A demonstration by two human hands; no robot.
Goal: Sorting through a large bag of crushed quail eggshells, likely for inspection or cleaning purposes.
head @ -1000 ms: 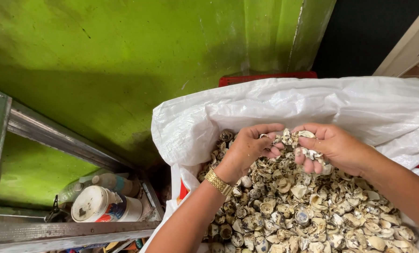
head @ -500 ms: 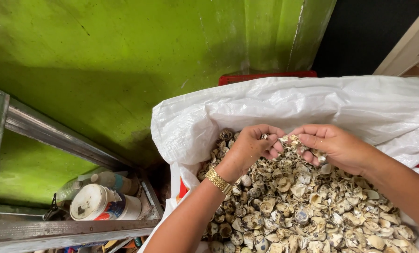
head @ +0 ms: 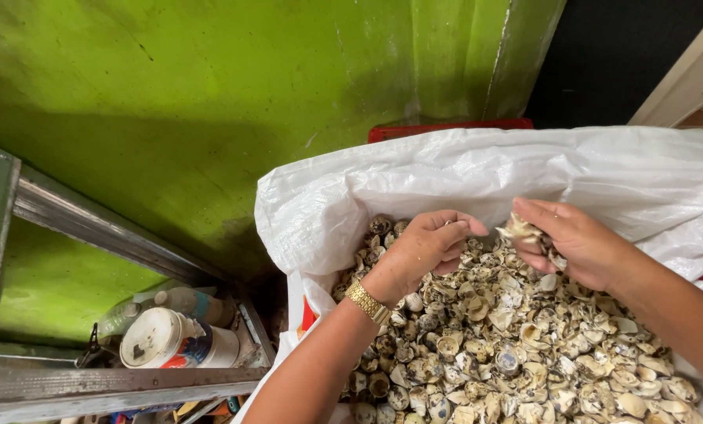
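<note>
A white sack [head: 477,177] holds a heap of broken speckled eggshells [head: 524,353]. The left hand [head: 422,251] clenches over the heap; the right hand [head: 575,239] fingers grasp shell pieces [head: 520,230].

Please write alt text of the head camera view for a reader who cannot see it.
Two hands, left and right, pick through speckled broken eggshells in an open white plastic sack; the right hand pinches some shells. Behind is a green painted wall.

The single head-worn camera is looking steeply down from close above, facing a green wall [head: 210,118], with a white sack [head: 477,173] of shells filling the lower right of its view.
</note>
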